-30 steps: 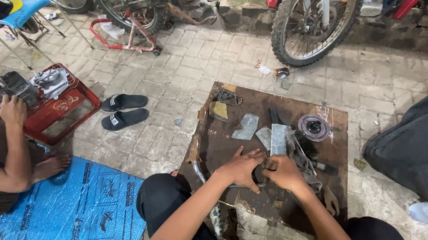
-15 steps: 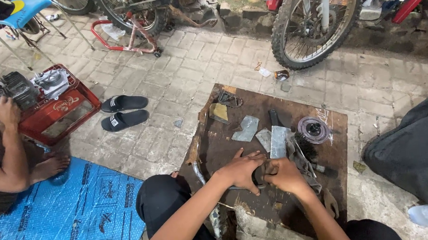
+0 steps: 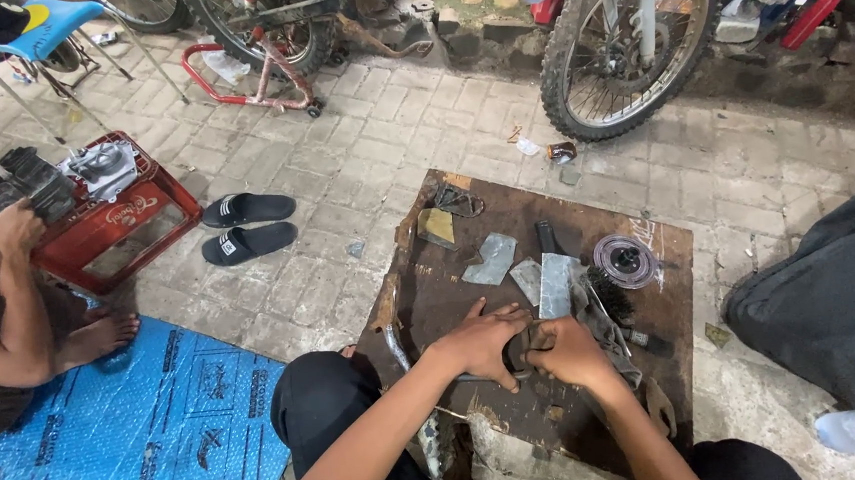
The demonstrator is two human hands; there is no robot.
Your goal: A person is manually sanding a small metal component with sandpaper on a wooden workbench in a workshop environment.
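Small dark part (image 3: 521, 349) mostly hidden betw. both hands, shape & axis unclear; sits low-centre on rusty board (image 3: 431, 290). L hand (image 3: 480, 342) & R hand (image 3: 568, 352) closed round it. Metal scraps (image 3: 494, 258) just beyond.

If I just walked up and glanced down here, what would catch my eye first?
Probably the left hand and right hand gripping a small dark part over a grimy board strewn with metal scraps. Left lies a bright blue mat; behind stands a knobby motorcycle wheel.
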